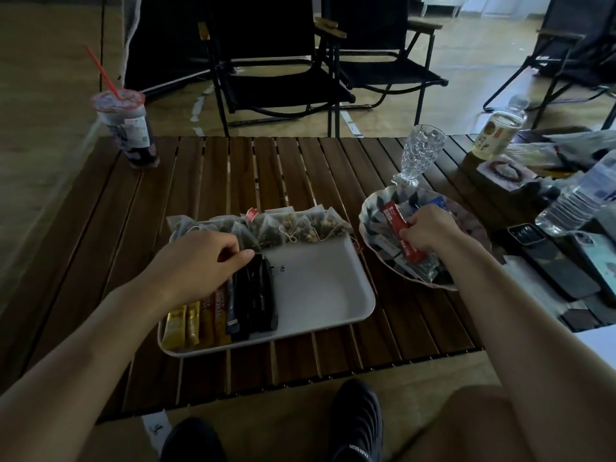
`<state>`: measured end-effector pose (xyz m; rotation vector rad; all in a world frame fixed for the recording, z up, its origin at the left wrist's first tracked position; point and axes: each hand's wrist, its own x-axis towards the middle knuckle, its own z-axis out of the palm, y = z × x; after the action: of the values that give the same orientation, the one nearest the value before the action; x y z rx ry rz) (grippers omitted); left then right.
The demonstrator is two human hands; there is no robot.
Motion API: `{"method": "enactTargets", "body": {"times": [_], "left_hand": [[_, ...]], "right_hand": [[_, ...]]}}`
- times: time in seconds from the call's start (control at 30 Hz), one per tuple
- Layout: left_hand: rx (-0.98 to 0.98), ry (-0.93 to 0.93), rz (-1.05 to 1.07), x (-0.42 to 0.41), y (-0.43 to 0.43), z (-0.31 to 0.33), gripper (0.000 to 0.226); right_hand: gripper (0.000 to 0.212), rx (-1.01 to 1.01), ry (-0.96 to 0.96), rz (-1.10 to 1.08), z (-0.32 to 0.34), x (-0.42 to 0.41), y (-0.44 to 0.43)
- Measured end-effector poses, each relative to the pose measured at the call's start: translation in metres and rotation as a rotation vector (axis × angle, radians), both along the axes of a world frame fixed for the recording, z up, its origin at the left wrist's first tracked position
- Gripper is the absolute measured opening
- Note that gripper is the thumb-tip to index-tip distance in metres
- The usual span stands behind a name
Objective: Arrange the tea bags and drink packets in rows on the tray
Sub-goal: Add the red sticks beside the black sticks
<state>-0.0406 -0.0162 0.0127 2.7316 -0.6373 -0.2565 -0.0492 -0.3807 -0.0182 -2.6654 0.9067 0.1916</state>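
Observation:
A white tray (320,288) lies on the slatted wooden table. Several clear pyramid tea bags (300,228) stand in a row along its far edge. Along its left side lie yellow stick packets (186,325) and black stick packets (256,295), side by side. My left hand (200,258) is over the tray's left part, its fingertips pinching the top of a black packet. My right hand (426,228) reaches into a patterned bowl (373,211) to the right of the tray and grips a red stick packet (396,218). More packets lie in the bowl under my hand.
A lidded drink cup with a red straw (130,131) stands at the far left. A cut-glass goblet (420,151) stands behind the bowl. Bottles (500,128), phones (553,258) and bags crowd the right side. Black folding chairs stand beyond the table.

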Motion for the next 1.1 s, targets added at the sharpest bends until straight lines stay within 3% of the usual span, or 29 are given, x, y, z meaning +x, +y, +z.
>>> {"method": "enactTargets", "body": {"times": [0.1, 0.17, 0.27, 0.4, 0.57, 0.7, 0.83, 1.0, 1.1], "left_hand": [[-0.016, -0.005, 0.033, -0.001, 0.008, 0.002, 0.029], [-0.023, -0.011, 0.043, -0.001, 0.013, 0.003, 0.029], [0.005, -0.033, 0.062, -0.002, 0.019, 0.005, 0.03], [0.009, -0.045, 0.076, -0.002, 0.025, 0.007, 0.03], [-0.011, -0.031, 0.076, -0.005, 0.03, 0.009, 0.03], [-0.026, -0.018, 0.084, -0.004, 0.035, 0.01, 0.031], [-0.035, -0.023, 0.073, -0.003, 0.037, 0.009, 0.031], [-0.037, -0.021, 0.067, 0.001, 0.038, 0.005, 0.031], [-0.038, -0.027, 0.065, 0.002, 0.039, 0.004, 0.03]], "right_hand": [[0.051, -0.024, -0.045, 0.015, 0.015, -0.004, 0.013], [0.033, 0.001, -0.177, 0.099, 0.027, -0.005, 0.021], [0.013, 0.412, -0.344, 0.119, 0.048, -0.012, 0.046], [0.013, 0.763, -0.148, 0.317, 0.063, -0.029, 0.092], [0.011, 0.722, 0.111, 0.498, 0.04, -0.033, 0.139], [0.017, 0.708, 0.216, 0.453, 0.019, -0.028, 0.156], [0.025, 0.682, 0.253, 0.391, 0.013, -0.028, 0.167], [0.019, 0.675, 0.242, 0.426, 0.018, -0.028, 0.173], [0.041, 0.711, 0.218, 0.43, 0.021, -0.03, 0.172]]}}
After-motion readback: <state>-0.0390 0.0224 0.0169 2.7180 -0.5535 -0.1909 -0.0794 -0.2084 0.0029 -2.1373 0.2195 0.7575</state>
